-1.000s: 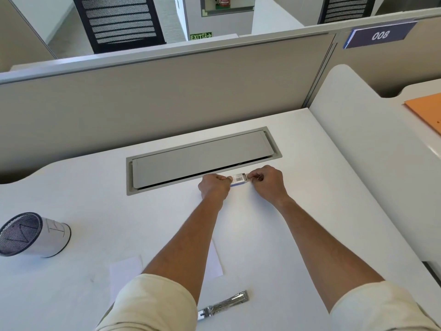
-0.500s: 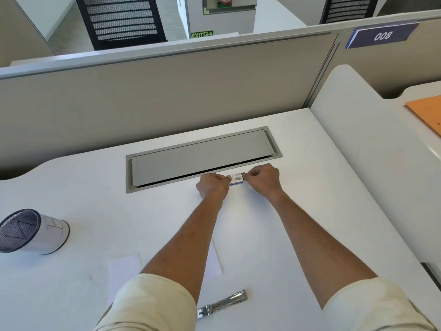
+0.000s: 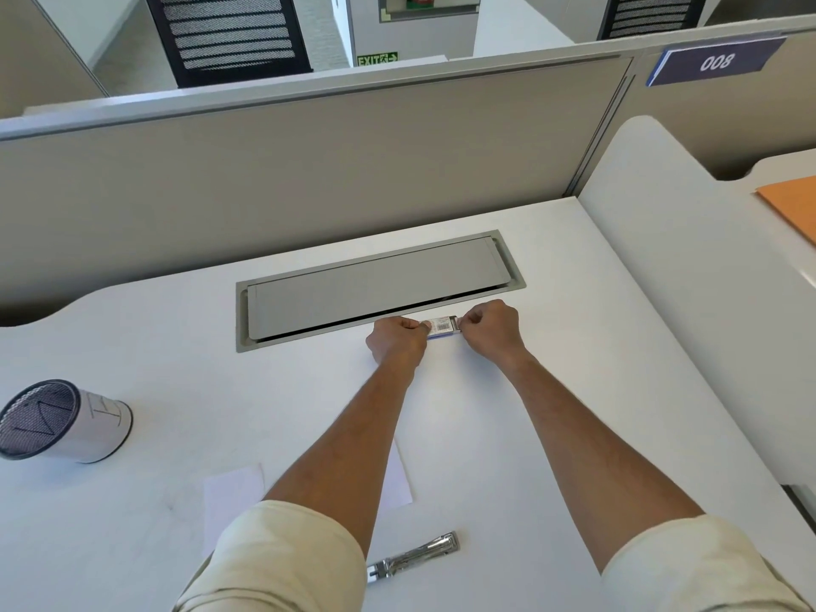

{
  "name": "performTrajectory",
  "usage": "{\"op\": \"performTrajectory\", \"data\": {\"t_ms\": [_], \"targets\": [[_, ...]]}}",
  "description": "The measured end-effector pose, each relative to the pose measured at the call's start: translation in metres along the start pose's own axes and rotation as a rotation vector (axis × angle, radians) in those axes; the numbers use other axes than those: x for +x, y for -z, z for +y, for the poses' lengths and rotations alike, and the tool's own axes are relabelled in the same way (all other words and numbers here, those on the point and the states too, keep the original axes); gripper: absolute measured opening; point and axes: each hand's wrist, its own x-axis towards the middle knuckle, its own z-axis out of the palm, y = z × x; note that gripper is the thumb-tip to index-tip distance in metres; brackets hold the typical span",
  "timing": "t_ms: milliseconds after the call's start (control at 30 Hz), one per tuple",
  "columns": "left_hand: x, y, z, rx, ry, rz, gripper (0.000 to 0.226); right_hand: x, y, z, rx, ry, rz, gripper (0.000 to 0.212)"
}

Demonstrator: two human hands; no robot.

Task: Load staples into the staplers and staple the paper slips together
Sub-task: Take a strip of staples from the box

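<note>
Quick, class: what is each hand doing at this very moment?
Left hand: closed, gripping one end of the small staple box.
Right hand: closed, pinching the box's other end.

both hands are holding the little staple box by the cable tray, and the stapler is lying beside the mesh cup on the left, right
Not quite. In the head view the stapler lies near the desk's front edge between the forearms, far from the mesh cup. Both the left hand and right hand do hold the staple box.

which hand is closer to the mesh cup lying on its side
Left. The left hand is at the small staple box beside the desk's grey hatch, with the mesh cup far off to its left. The right hand holds the box's other end, farther away.
</note>
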Motion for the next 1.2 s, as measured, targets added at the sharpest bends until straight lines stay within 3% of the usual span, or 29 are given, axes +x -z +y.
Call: {"op": "performTrajectory", "data": {"t_ms": [233, 567, 833, 1033, 1200], "targets": [[0.000, -0.001, 0.000, -0.005, 0.005, 0.002, 0.017, 0.000, -0.001, 0.002, 0.031, 0.021, 0.021, 0.031], [0.001, -0.001, -0.002, -0.004, 0.003, -0.002, 0.015, 0.000, -0.001, -0.001, 0.042, -0.016, 0.017, 0.019], [0.000, -0.001, -0.002, -0.008, 0.000, -0.003, 0.013, -0.005, -0.001, -0.007, -0.043, 0.014, 0.035, 0.021], [0.000, -0.001, -0.001, -0.011, 0.002, -0.003, 0.013, -0.007, -0.009, -0.018, -0.282, 0.135, 0.018, 0.019], [0.000, -0.002, 0.000, -0.022, 0.015, -0.001, 0.019, -0.010, -0.014, -0.016, -0.294, 0.161, 0.082, 0.014]]}}
